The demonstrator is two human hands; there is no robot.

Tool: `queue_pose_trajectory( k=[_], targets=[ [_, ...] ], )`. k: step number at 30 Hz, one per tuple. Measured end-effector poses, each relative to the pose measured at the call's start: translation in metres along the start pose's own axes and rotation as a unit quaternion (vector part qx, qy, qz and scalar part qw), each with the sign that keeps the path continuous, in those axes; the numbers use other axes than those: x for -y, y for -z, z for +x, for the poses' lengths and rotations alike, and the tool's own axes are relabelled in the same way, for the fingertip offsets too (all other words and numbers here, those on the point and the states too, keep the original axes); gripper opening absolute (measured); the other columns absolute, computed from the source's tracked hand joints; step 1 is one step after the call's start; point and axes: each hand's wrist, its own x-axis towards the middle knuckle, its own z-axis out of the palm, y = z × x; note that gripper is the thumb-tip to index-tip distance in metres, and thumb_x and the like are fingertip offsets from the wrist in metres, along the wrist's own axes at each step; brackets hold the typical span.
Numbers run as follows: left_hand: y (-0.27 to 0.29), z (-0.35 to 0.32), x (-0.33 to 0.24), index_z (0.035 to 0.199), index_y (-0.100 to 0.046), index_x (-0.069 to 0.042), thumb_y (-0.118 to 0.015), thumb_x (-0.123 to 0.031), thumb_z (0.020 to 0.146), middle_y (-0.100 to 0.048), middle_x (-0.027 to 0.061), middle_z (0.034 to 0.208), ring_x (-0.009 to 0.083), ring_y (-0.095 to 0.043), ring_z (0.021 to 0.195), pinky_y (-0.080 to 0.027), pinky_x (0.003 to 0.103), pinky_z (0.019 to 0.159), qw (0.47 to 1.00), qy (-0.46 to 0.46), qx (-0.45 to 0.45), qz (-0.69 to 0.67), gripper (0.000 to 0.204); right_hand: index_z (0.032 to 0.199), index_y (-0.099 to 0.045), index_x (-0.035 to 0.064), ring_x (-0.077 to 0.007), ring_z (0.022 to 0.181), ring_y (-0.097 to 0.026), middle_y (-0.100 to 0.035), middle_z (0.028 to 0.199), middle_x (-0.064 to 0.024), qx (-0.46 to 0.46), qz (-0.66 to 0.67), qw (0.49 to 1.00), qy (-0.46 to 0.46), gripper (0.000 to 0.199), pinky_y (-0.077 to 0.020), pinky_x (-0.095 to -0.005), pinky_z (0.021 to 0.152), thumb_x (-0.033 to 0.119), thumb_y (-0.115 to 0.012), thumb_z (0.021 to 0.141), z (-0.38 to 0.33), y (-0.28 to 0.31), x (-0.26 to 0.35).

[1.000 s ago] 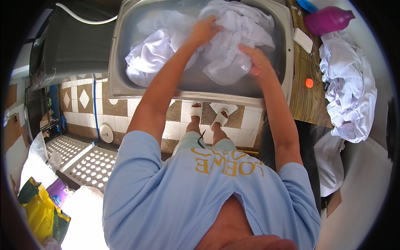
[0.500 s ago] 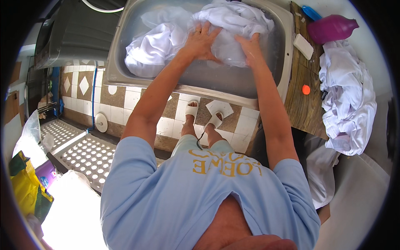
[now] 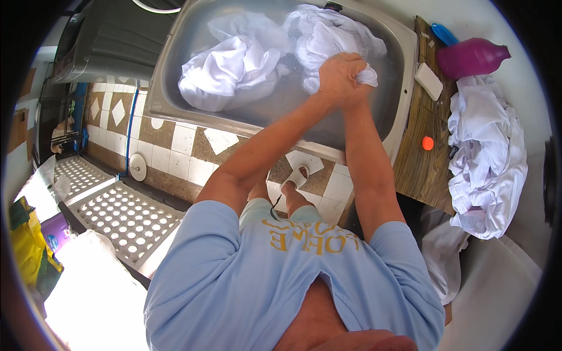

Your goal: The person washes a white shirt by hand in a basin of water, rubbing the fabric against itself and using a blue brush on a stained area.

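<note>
A wide metal sink [image 3: 408,82] holds cloudy water and white cloth. Over its right part, my left hand [image 3: 338,79] and my right hand [image 3: 355,95] are pressed together, fingers closed on a white cloth [image 3: 328,40]. A bunched bit of it pokes out at the right of my fists, while the bulk lies in the water just beyond. My left hand partly covers my right. Farther left, a second white cloth [image 3: 228,67] lies crumpled, partly under water, with no hand on it.
Right of the sink, a wooden board [image 3: 418,169] carries a white soap-like bar [image 3: 429,82], an orange cap [image 3: 428,143] and a purple plastic container [image 3: 472,57]. White laundry [image 3: 489,158] is heaped beside it. A dark appliance [image 3: 120,44] stands left.
Both hands were spread on the cloth; now they have come together and closed on it. The right-hand cloth is more bunched, and the view has shifted slightly.
</note>
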Motion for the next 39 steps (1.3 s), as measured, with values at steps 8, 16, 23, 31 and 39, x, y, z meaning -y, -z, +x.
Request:
queue_pose_trajectory(
  k=[8, 16, 23, 31, 39],
  targets=[
    [0.003, 0.035, 0.052, 0.073, -0.069, -0.008, -0.068, -0.027, 0.068, -0.066, 0.0104, 0.068, 0.0255, -0.063, 0.061, -0.049, 0.033, 0.058, 0.981, 0.193, 0.024, 0.001, 0.020, 0.119, -0.054, 0.0078, -0.0248, 0.108, -0.057, -0.059, 0.116, -0.0091, -0.343, -0.133, 0.930, 0.020, 0.040, -0.0461, -0.0402, 0.096, 0.037, -0.045, 0.094, 0.017, -0.125, -0.026],
    [0.034, 0.012, 0.083, 0.084, -0.072, -0.012, -0.071, -0.031, 0.068, -0.069, 0.0110, 0.076, 0.0241, -0.067, 0.067, -0.053, 0.034, 0.064, 0.982, 0.097, 0.070, -0.149, 0.025, 0.126, -0.050, 0.0055, -0.0269, 0.110, -0.057, -0.058, 0.119, -0.0109, -0.430, -0.230, 0.873, 0.006, 0.045, -0.0483, -0.0409, 0.094, 0.038, -0.043, 0.095, 0.009, -0.155, -0.041],
    [0.153, -0.021, 0.089, 0.108, -0.063, -0.003, -0.074, -0.021, 0.069, -0.044, 0.0227, 0.124, 0.0362, -0.055, 0.104, -0.046, 0.043, 0.087, 0.954, -0.023, 0.285, 0.089, 0.044, 0.119, -0.051, -0.0146, -0.0295, 0.099, -0.063, -0.061, 0.114, -0.0205, -0.498, -0.523, 0.691, -0.011, 0.065, -0.0515, -0.0375, 0.086, 0.036, -0.069, 0.083, -0.042, -0.154, -0.014],
    [0.235, -0.030, 0.063, 0.105, -0.064, -0.005, -0.069, -0.018, 0.074, -0.063, 0.0160, 0.104, 0.0329, -0.061, 0.097, -0.048, 0.038, 0.086, 0.907, 0.038, 0.394, 0.146, 0.033, 0.120, -0.053, -0.0134, -0.0276, 0.105, -0.059, -0.057, 0.120, -0.0197, -0.516, -0.611, 0.597, -0.056, 0.074, -0.0464, -0.0351, 0.091, 0.042, -0.074, 0.075, -0.036, -0.146, -0.014],
    [0.299, -0.054, 0.070, 0.102, -0.065, -0.008, -0.062, -0.015, 0.083, -0.067, 0.0124, 0.091, 0.0229, -0.065, 0.079, -0.050, 0.035, 0.071, 0.892, 0.063, 0.304, 0.329, 0.020, 0.119, -0.053, -0.0134, -0.0260, 0.103, -0.060, -0.059, 0.118, -0.0187, -0.495, -0.629, 0.597, -0.053, 0.069, -0.0475, -0.0350, 0.090, 0.037, -0.074, 0.077, -0.041, -0.145, -0.011]
  ],
)
